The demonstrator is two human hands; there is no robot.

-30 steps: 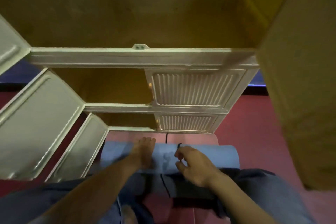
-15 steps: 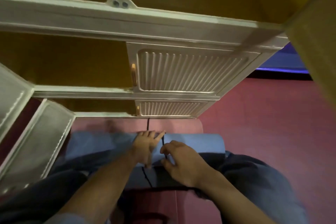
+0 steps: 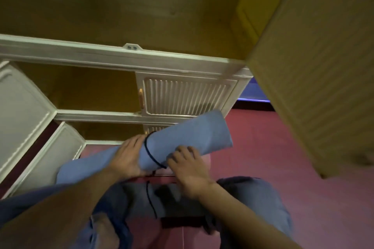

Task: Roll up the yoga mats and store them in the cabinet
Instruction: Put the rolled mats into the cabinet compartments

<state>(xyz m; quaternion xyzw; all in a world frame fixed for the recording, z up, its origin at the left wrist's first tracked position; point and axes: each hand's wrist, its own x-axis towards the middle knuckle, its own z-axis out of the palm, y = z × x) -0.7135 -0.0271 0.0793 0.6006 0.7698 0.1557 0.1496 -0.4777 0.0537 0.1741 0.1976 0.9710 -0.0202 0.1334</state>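
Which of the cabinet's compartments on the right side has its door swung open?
The top compartment: its tall door stands swung out at the right. The middle louvred door and the lower one behind the rolled mat are closed.

Both hands (image 3: 129,156) (image 3: 187,166) hold the tilted, seemingly cord-tied blue mat (image 3: 188,137) before the cabinet (image 3: 121,56)

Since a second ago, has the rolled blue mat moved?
Yes. The blue mat has been lifted and tilted, its right end now overlapping the cabinet's lower ribbed doors instead of lying flat below them.
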